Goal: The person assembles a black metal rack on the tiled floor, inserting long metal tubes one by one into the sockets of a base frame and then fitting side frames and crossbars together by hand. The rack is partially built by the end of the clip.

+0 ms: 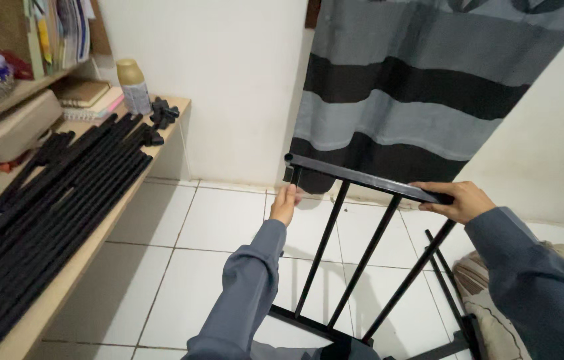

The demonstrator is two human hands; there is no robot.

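A black metal frame (355,253) with a top bar and three slanted rungs stands on the white tiled floor in front of me. My left hand (285,203) grips the frame's left upright just below the top corner. My right hand (457,200) is closed over the right end of the top bar (362,179). Both arms wear grey-blue sleeves.
A wooden shelf (89,247) at the left carries a bundle of long black tubes (49,213), black connectors (162,113), a bottle (134,85) and books. A striped grey and black curtain (415,93) hangs behind the frame. A patterned cushion (495,293) lies at the lower right.
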